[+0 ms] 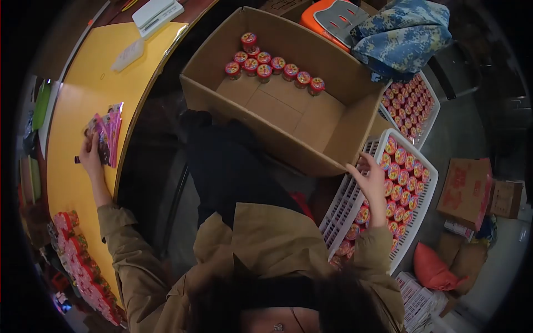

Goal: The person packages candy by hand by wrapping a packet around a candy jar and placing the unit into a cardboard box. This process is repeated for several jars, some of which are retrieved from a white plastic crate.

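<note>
On the yellow table, my left hand pinches the edge of a pink and dark printed plastic packet; several packets seem to overlap there. My right hand grips the near right corner of a large open cardboard box, thumb and fingers at its rim. Inside the box, small clear jars with red-rimmed, colourful lids stand along the far side, one of them raised above the others. Below my right hand is a white plastic crate full of similar jars.
A second white crate of jars stands behind. Camouflage cloth lies beside an orange and grey seat. The table holds a white scale, a translucent bottle and red-lidded jars. Cartons stand right.
</note>
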